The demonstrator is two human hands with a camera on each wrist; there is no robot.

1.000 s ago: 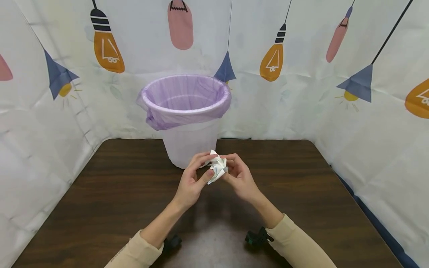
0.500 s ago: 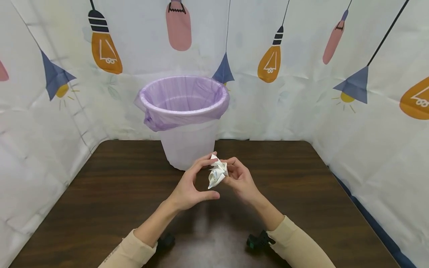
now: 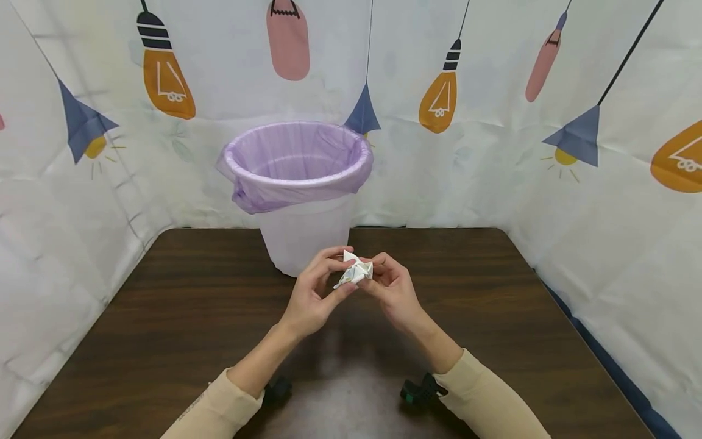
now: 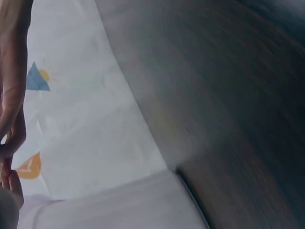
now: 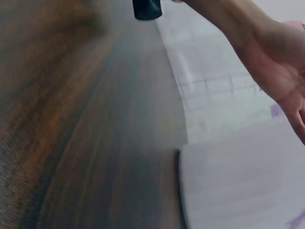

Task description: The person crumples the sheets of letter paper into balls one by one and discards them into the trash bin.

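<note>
A crumpled piece of white paper [image 3: 355,272] is held between both hands above the middle of the table. My left hand [image 3: 311,299] pinches its left side between thumb and fingers. On the other side, my right hand [image 3: 396,292] grips the paper with thumb and curled fingers. Behind the hands stands a white trash bin [image 3: 304,235], its rim covered by a purple liner bag [image 3: 298,190]. In the left wrist view, part of a hand [image 4: 13,86] shows at the left edge; the right wrist view catches a palm [image 5: 281,76] at the right. Neither wrist view shows the paper clearly.
The dark wooden table [image 3: 181,317] extends around the hands on both sides. A white curtain [image 3: 493,164] printed with lamps and bulbs encloses its back and sides. Dark wrist devices, one a black mount [image 3: 419,389], hang below the sleeves.
My left thumb swung down away from the paper half a second ago and now presses against it again. The paper is folded flatter and tilts differently. The right hand keeps its grip.
</note>
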